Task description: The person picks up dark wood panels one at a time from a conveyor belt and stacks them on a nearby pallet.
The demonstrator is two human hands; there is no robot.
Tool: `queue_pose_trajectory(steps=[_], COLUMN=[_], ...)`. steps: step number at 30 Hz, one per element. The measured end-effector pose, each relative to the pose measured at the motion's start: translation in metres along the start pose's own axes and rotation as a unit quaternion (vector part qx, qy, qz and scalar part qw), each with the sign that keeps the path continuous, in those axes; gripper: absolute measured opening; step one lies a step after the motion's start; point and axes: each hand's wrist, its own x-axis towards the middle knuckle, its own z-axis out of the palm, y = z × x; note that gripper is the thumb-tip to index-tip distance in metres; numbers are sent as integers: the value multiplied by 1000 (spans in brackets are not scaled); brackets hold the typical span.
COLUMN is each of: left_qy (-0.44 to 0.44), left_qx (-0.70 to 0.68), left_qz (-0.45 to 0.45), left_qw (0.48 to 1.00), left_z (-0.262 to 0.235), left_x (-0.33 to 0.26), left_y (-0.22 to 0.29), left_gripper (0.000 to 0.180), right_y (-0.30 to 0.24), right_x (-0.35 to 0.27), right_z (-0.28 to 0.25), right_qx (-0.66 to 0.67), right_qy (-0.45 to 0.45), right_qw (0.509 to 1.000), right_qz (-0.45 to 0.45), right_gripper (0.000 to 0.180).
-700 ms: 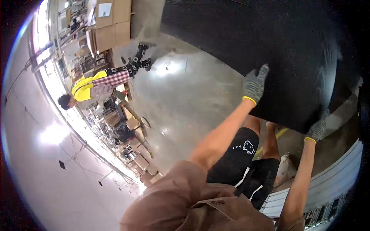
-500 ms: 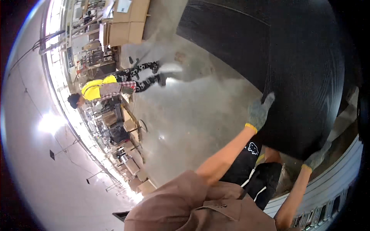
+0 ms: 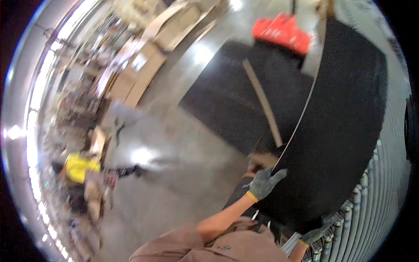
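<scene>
A large black panel [image 3: 336, 122] stands tilted in front of me, its thin pale edge facing left. My left hand [image 3: 263, 183], in a grey knit glove with a yellow cuff, closes round that edge low down, the thumb lying on the black face. At the bottom corner my right hand [image 3: 313, 236], gloved the same way, grips the panel; its fingers are partly hidden and blurred. Left of the held panel, a second black sheet [image 3: 218, 98] lies low near the floor, with a narrow brown strip [image 3: 264, 105] across it.
A roller conveyor [image 3: 355, 214] runs along the right side. Beyond the black sheet sits a red object [image 3: 281, 34]. Cardboard boxes [image 3: 135, 78] stand at the far left. A person in a yellow top [image 3: 80, 168] is farther off on the left.
My view has swung right, bringing the conveyor, low black sheet and red object into sight. The panel has turned with me, its pale edge now showing. Both hands keep their hold.
</scene>
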Motion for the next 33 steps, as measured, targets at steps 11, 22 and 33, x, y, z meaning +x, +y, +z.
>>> queue_pose_trajectory(steps=[11, 22, 33], left_qy=[-254, -361, -505], left_qx=[47, 205, 193], left_qz=[60, 356, 101], left_qw=[964, 837, 835], left_z=[68, 190, 205], left_x=[-9, -42, -33], left_y=[53, 11, 46], left_gripper=[40, 62, 44], right_y=[-60, -8, 77], right_x=[-151, -173, -156], right_z=[-107, -154, -189], right_qx=[354, 186, -89], right_qy=[33, 110, -114], right_qw=[929, 944, 926], right_qz=[105, 248, 350], right_gripper=[59, 63, 64])
